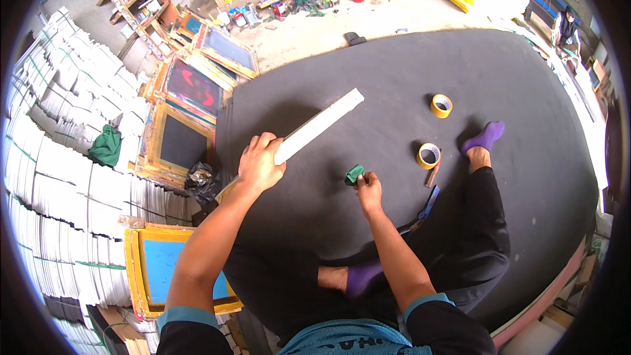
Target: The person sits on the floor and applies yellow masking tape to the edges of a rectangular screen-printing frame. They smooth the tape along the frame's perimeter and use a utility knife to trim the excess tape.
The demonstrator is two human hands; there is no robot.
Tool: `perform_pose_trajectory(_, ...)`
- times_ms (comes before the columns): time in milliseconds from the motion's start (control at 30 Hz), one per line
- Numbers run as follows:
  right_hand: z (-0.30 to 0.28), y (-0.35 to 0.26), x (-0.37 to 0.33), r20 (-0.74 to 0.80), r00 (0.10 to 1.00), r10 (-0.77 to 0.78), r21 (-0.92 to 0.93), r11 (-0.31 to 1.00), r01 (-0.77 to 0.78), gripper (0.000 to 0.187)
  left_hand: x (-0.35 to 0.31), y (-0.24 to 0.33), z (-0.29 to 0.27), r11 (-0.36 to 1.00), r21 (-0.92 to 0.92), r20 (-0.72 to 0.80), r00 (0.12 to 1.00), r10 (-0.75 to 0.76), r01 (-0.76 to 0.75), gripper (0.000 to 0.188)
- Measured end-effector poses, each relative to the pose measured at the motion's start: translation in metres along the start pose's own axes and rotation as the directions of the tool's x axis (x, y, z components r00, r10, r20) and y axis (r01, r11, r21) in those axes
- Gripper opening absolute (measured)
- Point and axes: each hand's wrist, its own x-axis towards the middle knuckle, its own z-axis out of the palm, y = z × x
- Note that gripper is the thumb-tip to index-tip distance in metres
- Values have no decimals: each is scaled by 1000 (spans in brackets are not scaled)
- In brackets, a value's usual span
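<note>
My left hand (260,163) is wrapped round a long pale bar (322,121), apparently wooden, which slants up to the right above the dark surface; its lower end shows behind my wrist. Between the fingers of my right hand (369,190) is a small bunched green cloth (354,174). To the right of that hand lies a yellow tape roll (428,155) with a thin brownish strip (433,176) beside it. Nearer my leg is a blue-handled tool (428,202), partly hidden by the leg and forearm.
I sit on a broad dark mat (388,66). A second tape roll (441,106) lies farther off. Framed screens (186,138) lean along the left edge, beside tall white paper stacks (72,187). A yellow-framed blue screen (164,266) stands near my left elbow. Another person (566,29) is far right.
</note>
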Motion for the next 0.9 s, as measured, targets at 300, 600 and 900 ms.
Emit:
perform_pose_trajectory(300, -9, 7, -7, 47, 999, 5, 9, 1000, -6, 20, 2, 38, -6, 971, -230, 37, 997, 73, -63, 50)
perform_pose_trajectory(600, -40, 16, -11, -73, 987, -144, -101, 985, 137, 17, 20, 51, -34, 908, -411, 97, 994, -48, 83, 45)
perform_pose_trajectory(900, -93, -50, -14, -243, 954, -175, 359, 898, 256, 10, 31, 10, -41, 380, -892, 183, 964, -194, 246, 55)
